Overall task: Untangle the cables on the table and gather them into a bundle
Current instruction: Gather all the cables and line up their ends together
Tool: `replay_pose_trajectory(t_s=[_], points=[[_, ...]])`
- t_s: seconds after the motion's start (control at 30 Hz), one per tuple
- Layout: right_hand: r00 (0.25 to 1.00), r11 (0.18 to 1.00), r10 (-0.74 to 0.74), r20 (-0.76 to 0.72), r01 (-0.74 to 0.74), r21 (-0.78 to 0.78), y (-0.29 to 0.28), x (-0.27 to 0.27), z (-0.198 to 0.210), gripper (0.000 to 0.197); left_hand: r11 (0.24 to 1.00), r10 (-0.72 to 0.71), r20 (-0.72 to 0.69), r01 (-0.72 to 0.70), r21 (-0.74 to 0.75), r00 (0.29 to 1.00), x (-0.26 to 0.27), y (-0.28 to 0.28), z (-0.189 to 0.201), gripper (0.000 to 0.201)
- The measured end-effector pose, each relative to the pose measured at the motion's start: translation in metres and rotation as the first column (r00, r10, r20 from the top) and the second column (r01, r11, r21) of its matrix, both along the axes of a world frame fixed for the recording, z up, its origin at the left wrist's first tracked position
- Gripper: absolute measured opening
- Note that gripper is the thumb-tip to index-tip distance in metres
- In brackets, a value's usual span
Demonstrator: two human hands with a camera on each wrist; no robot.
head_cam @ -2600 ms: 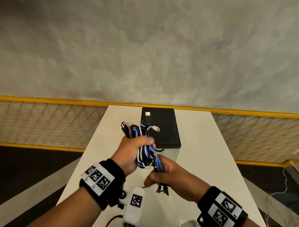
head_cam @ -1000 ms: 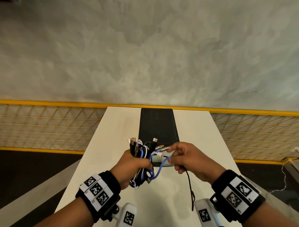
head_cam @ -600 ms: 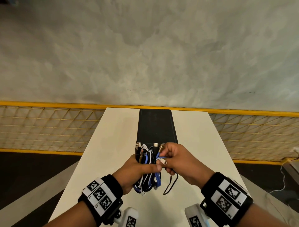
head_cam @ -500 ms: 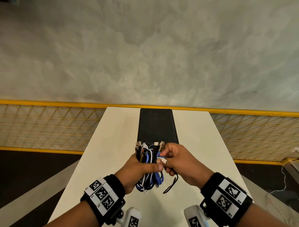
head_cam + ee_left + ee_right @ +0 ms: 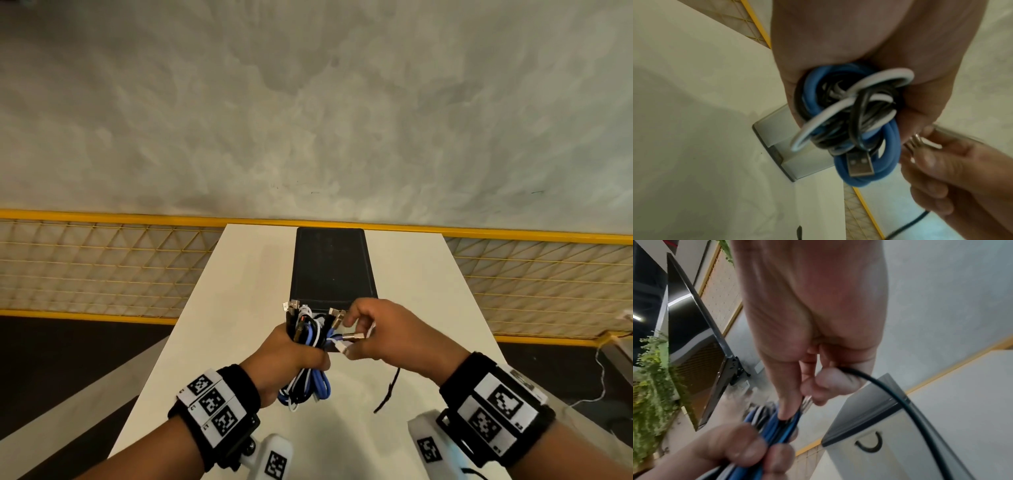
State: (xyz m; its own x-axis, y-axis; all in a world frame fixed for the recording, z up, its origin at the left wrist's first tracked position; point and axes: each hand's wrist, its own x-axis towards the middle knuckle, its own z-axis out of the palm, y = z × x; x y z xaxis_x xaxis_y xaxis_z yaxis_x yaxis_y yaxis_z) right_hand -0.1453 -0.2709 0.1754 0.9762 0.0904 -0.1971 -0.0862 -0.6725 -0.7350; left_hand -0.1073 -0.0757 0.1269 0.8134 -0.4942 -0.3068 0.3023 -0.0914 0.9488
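Observation:
My left hand (image 5: pixel 305 356) grips a bundle of blue, white and black cables (image 5: pixel 308 380) held upright above the table, plugs sticking out on top and loops hanging below the fist. In the left wrist view the loops (image 5: pixel 849 116) spill from the palm and a USB plug (image 5: pixel 859 164) faces the camera. My right hand (image 5: pixel 354 337) sits just right of the bundle and pinches metal-tipped cable ends (image 5: pixel 351 336) between thumb and fingers. A thin black cable (image 5: pixel 388 390) hangs from that hand; it leaves the curled fingers (image 5: pixel 828 384) as a black cable (image 5: pixel 900 395).
A box with a black lid (image 5: pixel 332 267) stands on the white table (image 5: pixel 233 308) just beyond my hands; its pale side (image 5: pixel 910 443) shows a handle cut-out. Yellow mesh fencing (image 5: pixel 102 267) flanks the table, with a grey floor beyond it. A white wire (image 5: pixel 599 377) lies on the floor at right.
My right hand came in to the bundle, then drew slightly right with the plug ends in its pinch. The black cable's loose tail now hangs farther right. The left hand's grip is unchanged.

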Motion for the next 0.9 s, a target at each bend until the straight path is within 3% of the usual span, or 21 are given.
replay_pose_trajectory(t_s=[0.07,0.17,0.27,0.37,0.43,0.6,0.7,0.9], points=[[0.999,0.997,0.008,-0.031,-0.011,-0.08,-0.012,-0.001,0.001,0.023,0.999,0.042,-0.01,-0.042,0.014,0.999,0.002,0.006,0.0,0.015],[0.999,0.991,0.018,-0.05,-0.025,-0.133,-0.023,-0.008,-0.005,0.015,0.993,0.119,-0.012,-0.12,-0.01,0.993,0.01,0.013,0.004,0.03],[0.993,0.981,-0.114,-0.045,0.119,0.154,-0.016,-0.017,-0.013,0.023,0.982,0.181,0.004,-0.18,-0.049,0.984,0.021,0.015,0.013,0.018],[0.95,0.799,-0.281,-0.138,0.311,0.514,0.007,-0.02,-0.012,0.027,0.99,0.121,0.024,-0.119,-0.073,0.992,0.018,0.006,0.021,0.018],[0.932,0.706,-0.272,-0.238,0.362,0.609,0.02,-0.017,-0.008,0.028,0.994,0.045,0.018,-0.043,-0.097,0.999,0.009,-0.003,0.021,0.025],[0.9,0.685,-0.23,-0.37,0.42,0.596,0.03,-0.009,-0.003,0.024,0.992,-0.001,0.015,0.003,-0.13,1.0,0.004,-0.016,0.013,0.038],[0.886,0.697,-0.191,-0.423,0.426,0.577,0.035,-0.01,-0.004,0.027,0.995,0.055,0.046,-0.05,-0.087,0.997,0.002,-0.018,0.012,0.032],[0.84,0.772,-0.123,-0.529,0.416,0.481,0.032,-0.012,-0.009,0.052,0.998,0.057,0.118,-0.052,-0.046,0.991,-0.005,-0.021,0.01,0.025]])
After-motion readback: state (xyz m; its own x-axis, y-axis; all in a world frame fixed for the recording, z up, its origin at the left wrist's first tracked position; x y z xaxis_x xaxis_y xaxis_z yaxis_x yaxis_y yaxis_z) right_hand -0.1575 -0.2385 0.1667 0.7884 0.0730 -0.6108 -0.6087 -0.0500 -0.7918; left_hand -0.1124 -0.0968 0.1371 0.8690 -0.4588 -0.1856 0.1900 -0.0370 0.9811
